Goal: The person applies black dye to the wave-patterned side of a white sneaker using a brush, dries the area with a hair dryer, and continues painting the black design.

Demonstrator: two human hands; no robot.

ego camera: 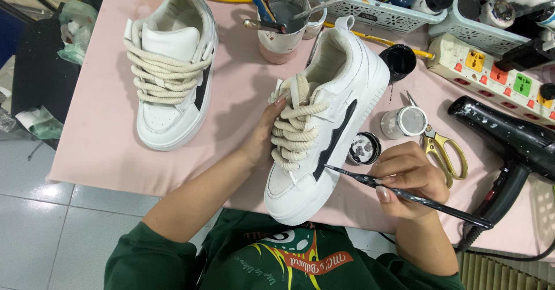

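Just right of the frame's centre a white sneaker (324, 128) with thick cream rope laces lies tilted on the pink table cover (98, 151), toe toward the lower edge, a black wavy shape partly painted along its side panel. The left hand (263, 137) cups the shoe from the left, fingers curled over the laces and tongue, steadying it. The right hand (407, 180), in the lower right, pinches a thin black paintbrush (404, 194) in closed fingers like a pen, its tip touching the black patch near the sole. The shoe looks light but bulky, with a stiff thick sole and a softer padded upper; the laced top and the collar seem the safest places to hold it, since the black side may be wet and would smear. The brush is slim and rigid, best held near its middle. A second matching sneaker (170, 76) stands in the upper left, well apart. Beside the worked shoe, to its right, sit a small open jar with a dark inside (365, 148), a small jar with a silvery top (406, 122) and a black round lid (399, 62). Gold-handled scissors (442, 151) lie near the right hand, a black hair dryer (509, 145) at the right edge, and a cream power strip with coloured switches (491, 70) in the upper right. A grey-stained cup holding brushes (283, 24) stands at top centre; pale lattice baskets of bottles line the top edge, their labels too small to tell.
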